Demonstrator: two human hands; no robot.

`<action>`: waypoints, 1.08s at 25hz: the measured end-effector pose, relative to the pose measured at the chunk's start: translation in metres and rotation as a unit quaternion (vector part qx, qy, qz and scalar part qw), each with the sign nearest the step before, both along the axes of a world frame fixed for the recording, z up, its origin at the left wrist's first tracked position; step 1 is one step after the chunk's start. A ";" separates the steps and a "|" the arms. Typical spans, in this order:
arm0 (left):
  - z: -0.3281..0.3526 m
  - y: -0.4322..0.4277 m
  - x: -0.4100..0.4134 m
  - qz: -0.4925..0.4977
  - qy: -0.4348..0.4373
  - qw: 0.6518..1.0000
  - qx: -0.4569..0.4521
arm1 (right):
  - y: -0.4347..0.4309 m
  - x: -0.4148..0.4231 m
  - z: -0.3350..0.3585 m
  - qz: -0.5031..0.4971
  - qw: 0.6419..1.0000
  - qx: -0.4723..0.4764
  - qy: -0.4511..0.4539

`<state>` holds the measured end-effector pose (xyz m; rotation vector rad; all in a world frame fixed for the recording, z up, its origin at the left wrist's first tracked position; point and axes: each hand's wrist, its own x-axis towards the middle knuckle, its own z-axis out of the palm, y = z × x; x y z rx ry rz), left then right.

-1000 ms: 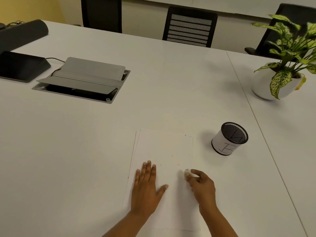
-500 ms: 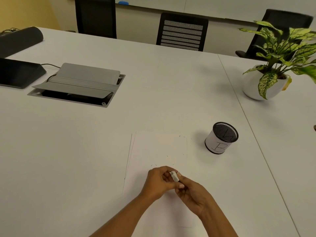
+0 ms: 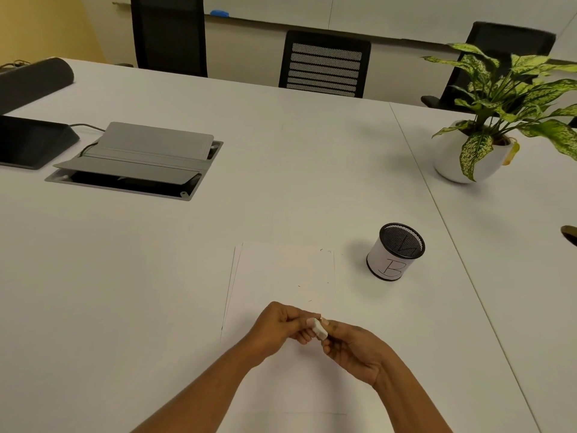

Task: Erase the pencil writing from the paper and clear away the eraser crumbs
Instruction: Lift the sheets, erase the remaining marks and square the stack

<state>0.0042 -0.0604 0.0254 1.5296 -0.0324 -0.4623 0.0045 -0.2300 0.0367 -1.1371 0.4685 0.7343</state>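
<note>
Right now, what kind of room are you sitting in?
Most likely an office meeting room. There is a big white table with a flip-up cable box set into it, black office chairs along its far side, and what looks like a whiteboard behind.

Left hand (image 3: 278,329) and right hand (image 3: 352,348) meet above the near half of the paper (image 3: 281,270), with the eraser (image 3: 320,329) pinched between them. Paper lies on table (image 3: 140,276) and runs beyond the hands. Crumbs (image 3: 299,286) on paper just beyond hands. Pen cup (image 3: 395,251) beyond-right of right hand, near paper's right edge. Potted plant (image 3: 474,151) farther beyond-right. Cable hatch (image 3: 137,160) well beyond-left of left hand.
</note>
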 end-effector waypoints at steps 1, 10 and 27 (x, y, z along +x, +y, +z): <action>0.000 0.000 0.000 0.006 0.006 1.000 -0.001 | 0.000 -0.001 -0.001 -0.006 1.000 -0.001 -0.001; 0.005 -0.014 -0.001 0.133 0.185 0.971 -0.071 | 0.023 -0.018 -0.007 -0.004 0.847 -0.359 -0.392; 0.010 -0.027 -0.003 0.213 0.108 0.966 0.101 | 0.026 -0.028 -0.018 0.069 0.719 -0.478 -0.500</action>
